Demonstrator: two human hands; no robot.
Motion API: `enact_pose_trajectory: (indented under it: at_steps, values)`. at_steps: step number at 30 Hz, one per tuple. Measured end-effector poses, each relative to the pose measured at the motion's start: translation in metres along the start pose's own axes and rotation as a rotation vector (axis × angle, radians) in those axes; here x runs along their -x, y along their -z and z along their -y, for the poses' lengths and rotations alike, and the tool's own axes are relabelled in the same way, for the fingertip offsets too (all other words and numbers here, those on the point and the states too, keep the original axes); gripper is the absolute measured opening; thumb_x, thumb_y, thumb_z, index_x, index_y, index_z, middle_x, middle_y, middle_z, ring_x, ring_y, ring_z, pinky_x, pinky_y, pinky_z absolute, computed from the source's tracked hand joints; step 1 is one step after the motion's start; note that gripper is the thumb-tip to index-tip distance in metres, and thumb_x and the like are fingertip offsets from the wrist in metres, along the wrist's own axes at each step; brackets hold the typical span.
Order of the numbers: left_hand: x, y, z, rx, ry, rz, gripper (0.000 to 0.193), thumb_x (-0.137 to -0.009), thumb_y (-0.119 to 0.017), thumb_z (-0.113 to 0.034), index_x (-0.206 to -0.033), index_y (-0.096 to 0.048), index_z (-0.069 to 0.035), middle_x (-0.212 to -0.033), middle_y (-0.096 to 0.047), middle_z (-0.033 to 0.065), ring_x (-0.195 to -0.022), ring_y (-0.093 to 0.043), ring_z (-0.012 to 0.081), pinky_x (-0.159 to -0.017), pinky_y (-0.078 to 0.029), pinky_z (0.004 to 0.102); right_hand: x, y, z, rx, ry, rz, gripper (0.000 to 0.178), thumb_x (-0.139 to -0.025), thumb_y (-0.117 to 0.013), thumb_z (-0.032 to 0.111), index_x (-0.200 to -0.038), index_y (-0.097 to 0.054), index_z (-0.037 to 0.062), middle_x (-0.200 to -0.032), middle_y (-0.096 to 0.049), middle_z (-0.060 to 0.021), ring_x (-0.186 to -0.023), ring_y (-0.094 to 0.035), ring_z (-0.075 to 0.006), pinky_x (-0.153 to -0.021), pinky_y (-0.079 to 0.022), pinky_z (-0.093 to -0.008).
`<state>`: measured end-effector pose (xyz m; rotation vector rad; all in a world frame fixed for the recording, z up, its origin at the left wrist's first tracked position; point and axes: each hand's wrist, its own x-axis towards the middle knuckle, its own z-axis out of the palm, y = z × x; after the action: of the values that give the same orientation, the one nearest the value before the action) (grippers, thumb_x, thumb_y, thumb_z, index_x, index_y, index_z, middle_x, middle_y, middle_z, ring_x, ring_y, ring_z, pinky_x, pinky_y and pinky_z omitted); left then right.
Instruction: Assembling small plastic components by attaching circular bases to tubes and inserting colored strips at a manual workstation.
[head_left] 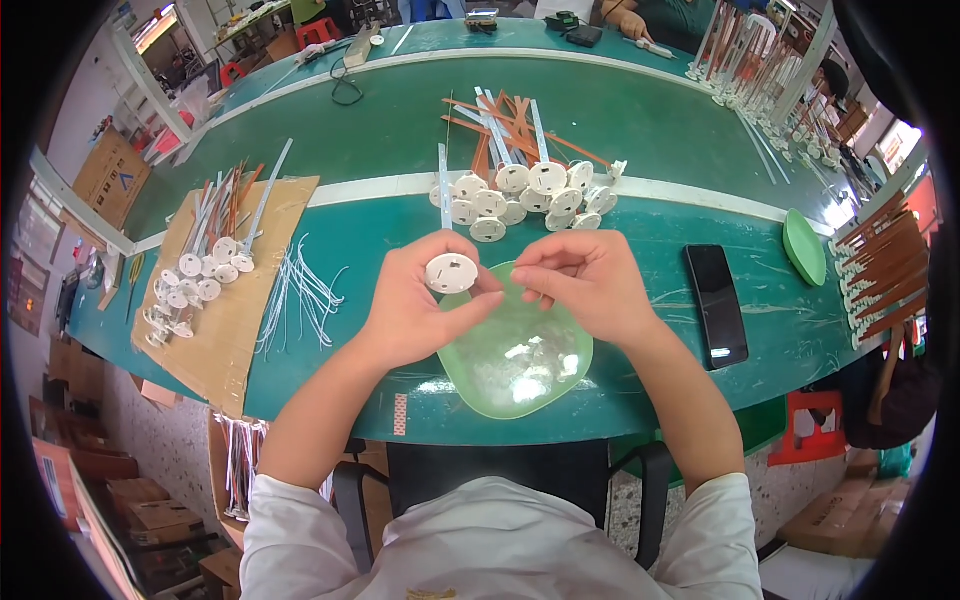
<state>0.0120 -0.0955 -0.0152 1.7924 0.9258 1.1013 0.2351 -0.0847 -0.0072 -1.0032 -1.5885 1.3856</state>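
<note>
My left hand [405,305] is closed round a white round disc [452,273] with small slots, its flat face turned up. A pale metal-looking strip [443,185] rises behind that hand; whether it joins the held disc is hidden. Just right of it, my right hand [590,285] has thumb and forefinger pinched together, and anything between them is too small to make out. Both hands are above the far part of a shallow green dish [515,370]; its contents are blurred by glare. Beyond the hands lies a heap of similar white discs [548,180] with brown and pale strips.
Cardboard [255,345] at left carries more discs with strips [208,268]. Thin white ties [300,300] lie beside it. At right are a black phone [717,305], another green dish [803,248] and a rack of brown strips [885,265]. Another person's hand [630,22] shows at the far side.
</note>
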Motion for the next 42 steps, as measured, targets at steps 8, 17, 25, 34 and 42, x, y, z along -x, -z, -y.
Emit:
enact_pose_trajectory:
  at_steps: [8, 17, 25, 34, 42]
  values:
    - [0.004, -0.008, 0.005, -0.065, -0.013, -0.095, 0.024, -0.083, -0.08, 0.0, -0.091, -0.058, -0.005, -0.087, -0.075, 0.0078, -0.085, -0.071, 0.0105, -0.076, -0.056, 0.0252, 0.004, -0.013, -0.001, -0.11, 0.048, -0.039, 0.016, -0.091, -0.071, 0.0, -0.107, -0.073, -0.0021, -0.097, -0.075, -0.0074, -0.088, -0.071, -0.0115, -0.068, -0.055, -0.0238]
    - [0.006, -0.009, 0.004, 0.017, -0.131, -0.2, 0.024, -0.081, -0.079, 0.005, -0.088, -0.058, -0.004, -0.089, -0.074, 0.0095, -0.086, -0.07, 0.012, -0.077, -0.056, 0.0266, 0.004, -0.023, -0.015, 0.036, 0.306, -0.245, 0.017, -0.091, -0.073, 0.007, -0.106, -0.075, 0.0009, -0.098, -0.077, -0.0071, -0.087, -0.07, -0.0084, -0.063, -0.053, -0.0224]
    - [0.007, -0.01, 0.003, -0.048, -0.188, -0.238, 0.022, -0.082, -0.075, 0.01, -0.088, -0.058, -0.003, -0.088, -0.073, 0.0103, -0.083, -0.069, 0.0126, -0.076, -0.055, 0.0273, 0.007, -0.02, 0.001, 0.209, 0.288, -0.202, 0.013, -0.09, -0.073, 0.005, -0.102, -0.074, 0.0004, -0.097, -0.076, -0.0078, -0.085, -0.072, -0.0125, -0.068, -0.058, -0.0259]
    - [0.006, -0.009, 0.003, -0.049, -0.162, -0.192, 0.022, -0.082, -0.075, 0.009, -0.088, -0.059, -0.003, -0.089, -0.073, 0.0107, -0.084, -0.069, 0.013, -0.078, -0.055, 0.0272, 0.009, -0.008, 0.004, 0.467, 0.467, -0.12, 0.006, -0.087, -0.073, 0.006, -0.092, -0.073, 0.0013, -0.085, -0.074, -0.0093, -0.073, -0.072, -0.017, -0.062, -0.058, -0.027]
    - [0.005, -0.009, -0.001, -0.087, -0.175, -0.135, 0.022, -0.081, -0.075, 0.009, -0.088, -0.058, -0.003, -0.089, -0.073, 0.0098, -0.085, -0.069, 0.0137, -0.079, -0.055, 0.0287, 0.009, -0.007, 0.005, 0.471, 0.482, -0.096, 0.006, -0.084, -0.074, 0.003, -0.089, -0.073, 0.0007, -0.081, -0.073, -0.0097, -0.071, -0.072, -0.0173, -0.061, -0.058, -0.027]
